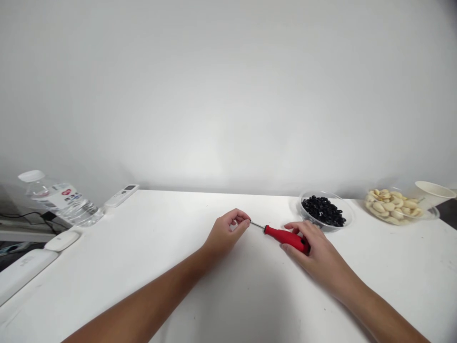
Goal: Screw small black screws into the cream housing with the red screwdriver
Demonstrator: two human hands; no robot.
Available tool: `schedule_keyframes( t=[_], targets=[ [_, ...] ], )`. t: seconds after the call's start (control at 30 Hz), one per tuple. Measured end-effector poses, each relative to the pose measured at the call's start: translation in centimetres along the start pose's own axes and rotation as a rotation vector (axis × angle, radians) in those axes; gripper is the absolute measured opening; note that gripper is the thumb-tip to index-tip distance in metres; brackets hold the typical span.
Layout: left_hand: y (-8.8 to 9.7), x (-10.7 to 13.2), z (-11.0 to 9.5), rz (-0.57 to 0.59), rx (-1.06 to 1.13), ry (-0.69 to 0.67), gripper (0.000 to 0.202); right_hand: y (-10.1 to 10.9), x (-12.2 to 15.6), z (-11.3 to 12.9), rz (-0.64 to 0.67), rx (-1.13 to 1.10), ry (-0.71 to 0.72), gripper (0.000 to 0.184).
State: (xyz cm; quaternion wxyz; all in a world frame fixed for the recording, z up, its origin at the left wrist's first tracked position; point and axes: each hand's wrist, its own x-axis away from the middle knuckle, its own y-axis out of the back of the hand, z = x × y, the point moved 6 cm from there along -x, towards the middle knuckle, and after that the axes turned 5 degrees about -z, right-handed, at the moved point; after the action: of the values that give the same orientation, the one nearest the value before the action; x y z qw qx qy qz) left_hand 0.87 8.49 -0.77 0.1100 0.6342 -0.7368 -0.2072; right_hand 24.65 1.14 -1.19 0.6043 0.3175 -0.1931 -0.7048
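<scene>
A screwdriver with a red handle [282,237] and a thin metal shaft [257,225] lies slantwise low over the white table, its tip pointing left. Thumb and fingers of my right hand [316,247] are around the handle's thick end. At the other end, my left hand [228,231] is closed in a pinch at the shaft's tip. Whether something small also sits between those fingertips is hidden. Just beyond my right hand stands a clear round bowl [348,212] of small glossy black pieces [323,210].
At the right, a clear container [433,213] holds pale, nut-like pieces [392,205], with a paper cup [433,194] leaning there. Along the left edge are a tilted water bottle [67,200], a remote control [122,195] and white devices [28,269]. A wall [228,105] rises behind the table [143,247].
</scene>
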Motion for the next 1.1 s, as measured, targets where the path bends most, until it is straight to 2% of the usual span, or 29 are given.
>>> schedule_keyframes(
  t=[0.13,0.33,0.43,0.57,0.67,0.77,0.93,1.1],
  targets=[
    [-0.4,0.1,-0.4,0.076,-0.035,-0.015,0.018,0.2,-0.1,0.4,0.041,0.018,0.022,0.022],
    [-0.6,0.2,-0.4,0.070,-0.135,-0.036,0.022,0.4,-0.1,1.0,0.093,0.032,0.030,0.015],
    [-0.1,0.1,-0.5,-0.003,-0.228,-0.076,0.021,0.5,0.0,1.1,0.084,0.039,-0.017,0.014],
    [1.0,-0.1,-0.7,-0.126,-0.267,-0.120,0.018,1.0,0.3,0.8,0.065,-0.039,-0.215,0.026],
    [0.8,-0.1,-0.2,-0.054,-0.163,-0.061,0.017,1.2,0.4,0.7,0.065,-0.164,-0.316,0.033],
    [0.3,0.0,0.0,0.017,-0.110,-0.040,0.019,1.2,0.4,0.8,0.022,-0.267,-0.318,0.033],
    [-0.2,0.1,-1.0,0.070,-0.200,-0.172,0.030,0.8,0.6,1.1,-0.042,-0.380,-0.274,0.034],
    [-0.3,0.5,-1.4,0.092,-0.351,-0.243,0.030,1.0,0.6,1.5,0.006,-0.420,-0.256,0.033]
  ],
)
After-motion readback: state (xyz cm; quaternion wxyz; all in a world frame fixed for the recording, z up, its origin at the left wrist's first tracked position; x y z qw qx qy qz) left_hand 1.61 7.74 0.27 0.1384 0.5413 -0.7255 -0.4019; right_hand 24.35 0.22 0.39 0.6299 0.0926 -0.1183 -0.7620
